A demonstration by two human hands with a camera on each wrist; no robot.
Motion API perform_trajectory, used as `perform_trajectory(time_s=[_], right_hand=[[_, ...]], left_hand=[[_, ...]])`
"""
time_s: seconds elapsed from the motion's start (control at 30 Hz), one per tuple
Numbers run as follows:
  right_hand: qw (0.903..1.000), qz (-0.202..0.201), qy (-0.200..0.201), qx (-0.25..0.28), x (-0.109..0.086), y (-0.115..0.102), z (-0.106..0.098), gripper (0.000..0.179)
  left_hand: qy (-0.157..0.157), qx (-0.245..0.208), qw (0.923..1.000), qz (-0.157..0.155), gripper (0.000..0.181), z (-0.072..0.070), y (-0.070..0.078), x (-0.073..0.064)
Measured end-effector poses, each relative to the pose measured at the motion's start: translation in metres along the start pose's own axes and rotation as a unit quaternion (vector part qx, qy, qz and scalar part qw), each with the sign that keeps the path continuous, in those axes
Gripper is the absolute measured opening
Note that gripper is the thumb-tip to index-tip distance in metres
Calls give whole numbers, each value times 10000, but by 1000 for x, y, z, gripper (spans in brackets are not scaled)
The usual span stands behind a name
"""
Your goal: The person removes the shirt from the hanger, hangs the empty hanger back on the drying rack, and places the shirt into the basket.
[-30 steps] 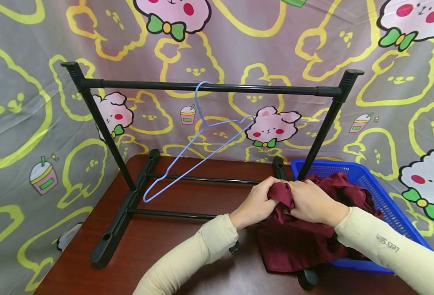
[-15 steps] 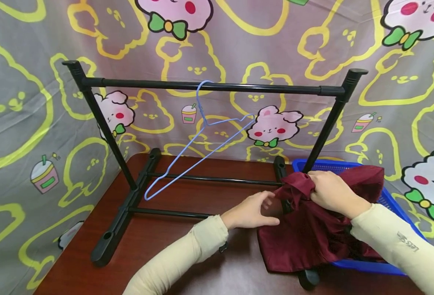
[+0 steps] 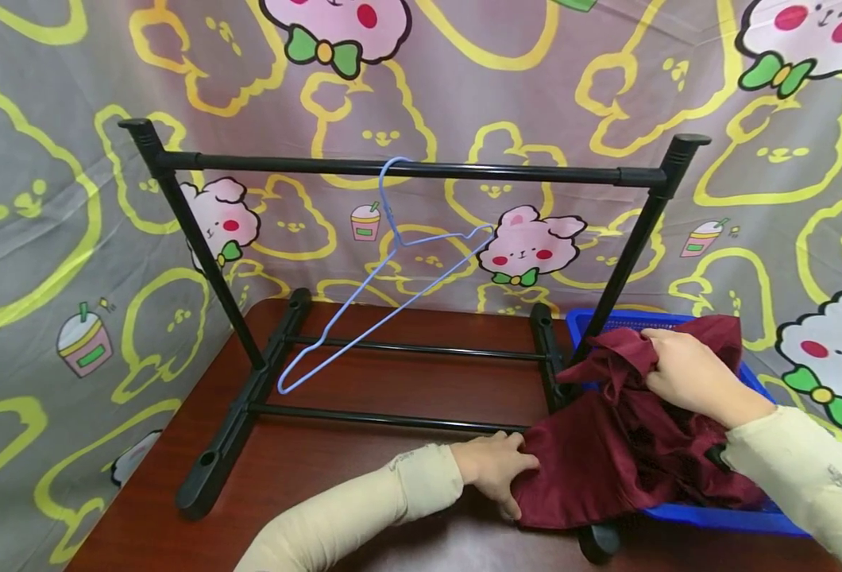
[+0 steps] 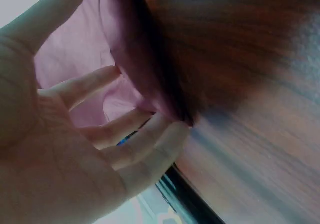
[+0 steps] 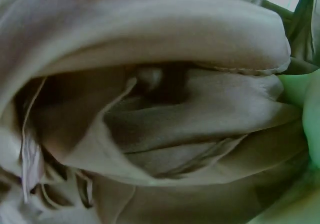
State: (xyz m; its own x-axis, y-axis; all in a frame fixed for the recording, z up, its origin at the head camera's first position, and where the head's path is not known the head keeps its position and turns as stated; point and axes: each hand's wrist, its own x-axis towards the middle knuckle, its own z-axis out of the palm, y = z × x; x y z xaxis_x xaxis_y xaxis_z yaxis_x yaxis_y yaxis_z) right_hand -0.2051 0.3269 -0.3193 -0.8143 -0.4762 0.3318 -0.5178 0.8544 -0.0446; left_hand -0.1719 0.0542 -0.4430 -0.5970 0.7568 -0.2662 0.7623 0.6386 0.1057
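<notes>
A crumpled dark red satin garment (image 3: 578, 469) spills over the front left side of the blue basket (image 3: 714, 520) and onto the table. My right hand (image 3: 696, 377) grips a bunched upper part of it above the basket. Its folds and a stitched edge (image 5: 250, 71) fill the right wrist view, where only a little of the hand shows. At the garment's lower left corner lies my left hand (image 3: 494, 467), thumb and fingers spread. In the left wrist view, the fingertips of that left hand (image 4: 90, 149) are right at the cloth's edge, loosely bent.
A black rack (image 3: 435, 168) stands on the brown table (image 3: 392, 381), its right foot (image 3: 550, 349) beside the basket. From its top bar hangs a blue hanger (image 3: 392, 310). A cartoon-patterned curtain (image 3: 607, 87) closes off the back and sides.
Both hands held the bunched cloth together; the left let go and moved down to the garment's lower corner. The right hand drew its part rightward over the basket.
</notes>
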Motion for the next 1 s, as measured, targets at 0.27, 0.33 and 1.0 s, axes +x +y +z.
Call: perform_trajectory(time_s=[0.27, 0.33, 1.0], right_hand=[[9982, 452, -388, -60, -10, 26, 5, 11], [9963, 551, -658, -103, -11, 30, 9, 11], [9768, 62, -2138, -19, -26, 40, 52, 32]], left_hand=[[73, 713, 9974, 73, 63, 12, 8, 7], [116, 727, 9972, 102, 58, 14, 9, 8], [2207, -1299, 9656, 448, 17, -39, -18, 7]])
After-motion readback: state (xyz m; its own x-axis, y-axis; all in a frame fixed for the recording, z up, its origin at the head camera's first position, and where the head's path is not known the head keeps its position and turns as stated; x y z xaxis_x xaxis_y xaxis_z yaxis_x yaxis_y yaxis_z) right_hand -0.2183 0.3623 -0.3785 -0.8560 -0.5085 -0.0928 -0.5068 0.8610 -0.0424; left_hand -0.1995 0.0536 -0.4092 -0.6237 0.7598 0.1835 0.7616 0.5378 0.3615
